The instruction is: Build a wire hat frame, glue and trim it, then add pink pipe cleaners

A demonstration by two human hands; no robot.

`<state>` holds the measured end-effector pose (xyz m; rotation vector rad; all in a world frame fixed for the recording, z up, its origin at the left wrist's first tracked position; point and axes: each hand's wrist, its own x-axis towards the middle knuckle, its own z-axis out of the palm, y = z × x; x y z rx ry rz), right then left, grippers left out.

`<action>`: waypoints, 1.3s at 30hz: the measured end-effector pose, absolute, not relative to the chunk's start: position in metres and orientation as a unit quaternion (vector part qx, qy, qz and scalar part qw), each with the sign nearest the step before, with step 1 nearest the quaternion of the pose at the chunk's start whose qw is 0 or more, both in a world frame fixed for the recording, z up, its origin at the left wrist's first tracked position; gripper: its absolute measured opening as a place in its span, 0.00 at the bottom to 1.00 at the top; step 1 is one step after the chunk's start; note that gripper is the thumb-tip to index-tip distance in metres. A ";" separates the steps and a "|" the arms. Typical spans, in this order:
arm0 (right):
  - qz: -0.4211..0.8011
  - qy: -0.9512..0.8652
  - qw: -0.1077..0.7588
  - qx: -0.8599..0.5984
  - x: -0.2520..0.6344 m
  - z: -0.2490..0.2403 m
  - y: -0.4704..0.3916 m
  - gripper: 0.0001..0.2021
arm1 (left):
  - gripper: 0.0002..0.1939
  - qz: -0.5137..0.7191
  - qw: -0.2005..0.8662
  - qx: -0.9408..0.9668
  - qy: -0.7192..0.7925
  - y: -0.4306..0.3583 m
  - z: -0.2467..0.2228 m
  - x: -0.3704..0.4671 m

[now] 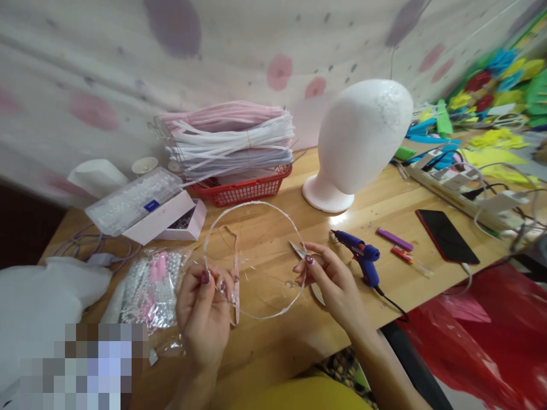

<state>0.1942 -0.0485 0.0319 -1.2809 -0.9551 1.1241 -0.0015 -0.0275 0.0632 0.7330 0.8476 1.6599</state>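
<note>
A thin white wrapped wire hoop (pixel 256 203) is held up over the wooden table, forming a nearly full ring. My left hand (pixel 204 313) pinches its left side between thumb and fingers. On the opposite side my right hand (pixel 335 279) grips the hoop between thumb and index finger. Beneath the hoop lies a pink measuring tape (pixel 236 285), partly behind my left fingers. Scissors (pixel 298 249) lie by my right hand, their blade showing and most of the handles hidden. A blue glue gun (pixel 361 253) rests to the right of that hand.
A white foam head (pixel 363 136) stands at the back, beside a red basket (pixel 248 191) piled with pipe cleaners (pixel 239 136). Bags of beads (pixel 160 285) and a bead box (pixel 132 199) sit left. At right are a phone (pixel 447 236), purple stick (pixel 394 239) and power strip (pixel 453 191).
</note>
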 end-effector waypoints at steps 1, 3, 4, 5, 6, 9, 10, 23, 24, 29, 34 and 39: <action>0.474 -0.409 0.557 -0.546 0.194 0.031 -0.048 0.22 | 0.12 0.689 0.543 0.306 0.370 -0.027 0.061 -0.003; 0.471 -0.413 0.549 -0.554 0.194 0.029 -0.046 0.20 | 0.13 0.671 0.543 0.312 0.397 -0.025 0.057 -0.005; 0.468 -0.414 0.545 -0.560 0.193 0.028 -0.046 0.19 | 0.13 0.664 0.539 0.319 0.408 -0.023 0.055 -0.006; 0.463 -0.416 0.541 -0.566 0.193 0.027 -0.046 0.18 | 0.14 0.660 0.534 0.327 0.417 -0.022 0.054 -0.007; 0.454 -0.418 0.536 -0.575 0.193 0.027 -0.045 0.17 | 0.14 0.655 0.529 0.333 0.423 -0.021 0.053 -0.008; 0.423 -0.427 0.515 -0.611 0.193 0.024 -0.045 0.17 | 0.16 0.649 0.524 0.336 0.437 -0.019 0.050 -0.009; 0.413 -0.427 0.509 -0.623 0.193 0.023 -0.046 0.17 | 0.17 0.650 0.519 0.333 0.443 -0.019 0.049 -0.009; 0.263 -0.546 0.437 -0.665 0.188 0.029 -0.051 0.15 | 0.21 0.636 0.419 0.349 0.546 -0.008 0.028 -0.017; 0.244 -0.574 0.417 -0.661 0.188 0.029 -0.052 0.15 | 0.21 0.635 0.403 0.353 0.557 -0.008 0.029 -0.018; 0.228 -0.626 0.370 -0.647 0.189 0.029 -0.054 0.18 | 0.19 0.623 0.333 0.375 0.600 -0.011 0.035 -0.024; 0.213 -0.608 0.373 -0.668 0.195 0.030 -0.050 0.18 | 0.15 0.632 0.358 0.418 0.546 -0.019 0.044 -0.029; 0.157 -0.667 0.380 -0.622 0.198 0.035 -0.051 0.21 | 0.18 0.607 0.357 0.440 0.557 -0.034 0.052 -0.033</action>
